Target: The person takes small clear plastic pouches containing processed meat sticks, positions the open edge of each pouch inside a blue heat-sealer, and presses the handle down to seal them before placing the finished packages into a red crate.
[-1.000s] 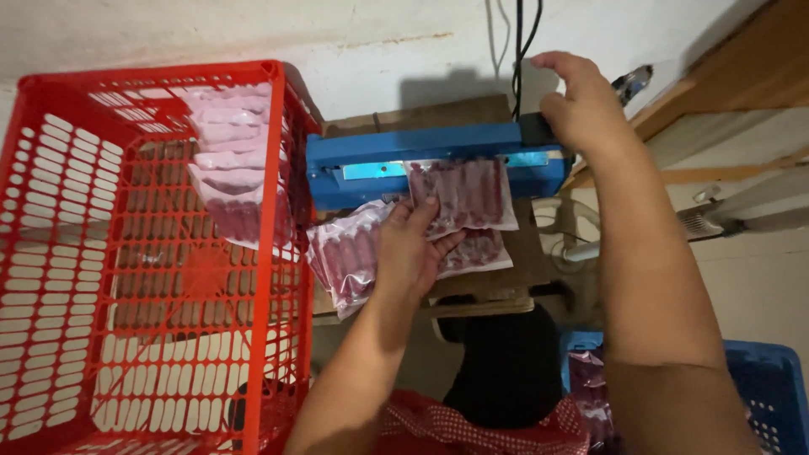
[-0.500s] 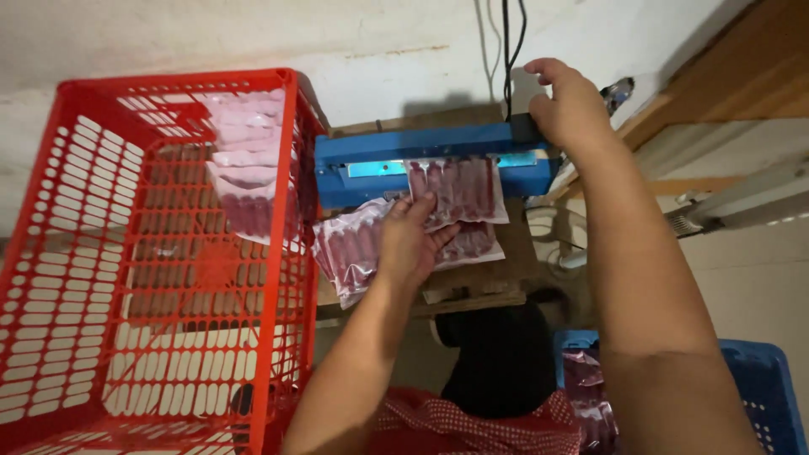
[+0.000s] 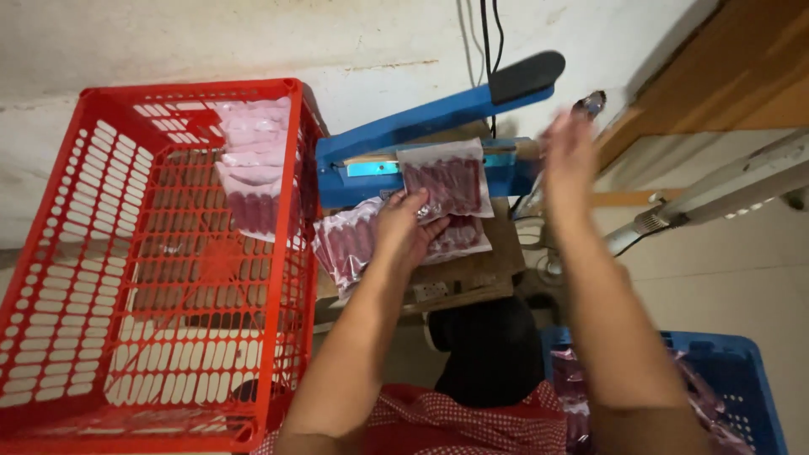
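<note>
Change: your right hand point(image 3: 570, 160) has let go of the sealer arm point(image 3: 438, 114), which now stands raised; before, it was pressed flat.
Right hand: open, blurred, in the air just right of the sealer point(image 3: 354, 168), holding nothing.
Left hand: your left hand point(image 3: 404, 232) lies flat, fingers spread, on the pouches point(image 3: 354, 244) at the desk's front edge, its fingertips touching the pouch point(image 3: 447, 181).
Pouch: clear, with red sausages, lying across the sealer's bar at the desk's back edge.
Red crate: the red crate point(image 3: 101, 278) stands just left of the desk point(image 3: 459, 282), with sealed packs point(image 3: 253, 181) at its far right corner.
Blue crate: the blue crate point(image 3: 742, 379) sits low at right, holding more packs.
</note>
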